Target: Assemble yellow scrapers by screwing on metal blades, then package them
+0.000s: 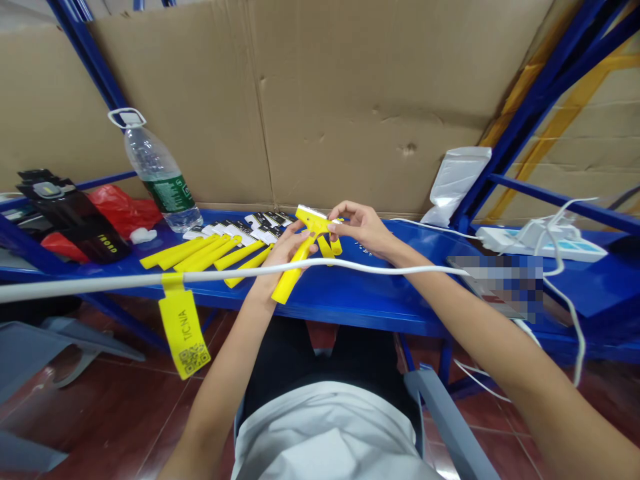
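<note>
Head view: left hand and right hand grasp a yellow T-shaped plastic tool, which that long white cable might snag.

At the near edge we see our shirt, a pale grey-white, its cloth falling in soft folds and its far edge curving across the waist. Just beyond it show our trousers — black, with a gap between the two legs. Our left forearm and right forearm are bare and slim, as are our left hand and right hand — slender-fingered both.
</note>
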Demonstrator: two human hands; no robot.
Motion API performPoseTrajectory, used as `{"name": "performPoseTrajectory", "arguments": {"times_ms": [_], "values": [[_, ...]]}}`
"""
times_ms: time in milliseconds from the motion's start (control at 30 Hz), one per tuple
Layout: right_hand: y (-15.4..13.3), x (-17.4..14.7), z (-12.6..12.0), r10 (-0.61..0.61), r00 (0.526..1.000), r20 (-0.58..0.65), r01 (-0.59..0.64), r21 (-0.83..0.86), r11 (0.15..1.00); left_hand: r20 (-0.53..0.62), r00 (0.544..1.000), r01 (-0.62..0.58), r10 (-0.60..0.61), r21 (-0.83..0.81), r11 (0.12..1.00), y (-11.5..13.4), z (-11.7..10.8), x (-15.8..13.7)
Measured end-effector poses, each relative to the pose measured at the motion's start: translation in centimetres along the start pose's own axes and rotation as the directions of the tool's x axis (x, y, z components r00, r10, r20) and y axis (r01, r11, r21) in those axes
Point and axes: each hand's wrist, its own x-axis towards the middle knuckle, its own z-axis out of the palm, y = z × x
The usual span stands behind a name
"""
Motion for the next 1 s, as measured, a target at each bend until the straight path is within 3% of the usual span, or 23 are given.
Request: {"name": "performPoseTrajectory", "arguments": {"times_ms": [533,633,667,733,800,867,1000], "values": [[-0.1,0.3,-0.5,-0.01,1.0,0.013,0.01,-0.021,1.0,0.007,1.0,-0.019,0.019,-0.024,1.0,0.1,0.0,0.0],[0.1,0.5,-2.3,-0.098,0.995,-0.004,0.093,-0.262,0.961,-0.004,0.997,-0.082,0.082,-0.049,0.995,0.2,0.1,-0.1],[0.2,0.6,-3.1,-0.135,0.991,0.002,0.125,-0.405,0.906,-0.007,0.994,-0.108,0.108,-0.056,0.993,0.2,0.2,-0.2],[0.4,0.7,-5.0,-0.142,0.989,0.032,0.122,-0.714,0.69,-0.009,0.989,-0.147,0.147,-0.062,0.987,0.3,0.3,-0.4],[0.5,0.8,-6.8,-0.016,0.999,0.033,0.037,-0.871,0.489,-0.003,0.985,-0.172,0.172,-0.07,0.983,0.4,0.5,-0.7],[0.6,0.8,-8.3,0.205,0.978,0.027,-0.056,-0.919,0.39,0.025,0.981,-0.19,0.193,-0.087,0.978,0.5,0.6,-1.0],[0.7,0.7,-9.6,0.587,0.81,0.017,-0.22,-0.917,0.331,0.064,0.977,-0.199,0.204,-0.08,0.977,0.5,0.6,-1.1]]}}
